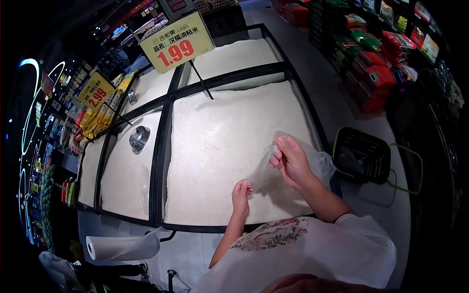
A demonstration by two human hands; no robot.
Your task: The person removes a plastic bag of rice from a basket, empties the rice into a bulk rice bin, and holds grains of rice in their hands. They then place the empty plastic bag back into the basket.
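Note:
A thin clear plastic bag (316,158) hangs from my right hand (292,158), whose fingers are closed on its edge. Lower and to the left, my left hand (241,193) has its fingers pinched together. The see-through film seems to stretch across to it, so it appears to grip the bag's other side. Both hands are above a large bin of white rice (220,132), apart from its surface. In the neighbouring bin on the left, a shiny metal scoop or bowl (139,138) rests on the rice.
Black dividers (160,146) separate the bins. Yellow price signs (176,43) stand on thin rods. A roll of plastic bags (122,247) is mounted at the front left. A black basket with green handles (362,155) sits on the floor at right, near stacked red rice bags (373,83).

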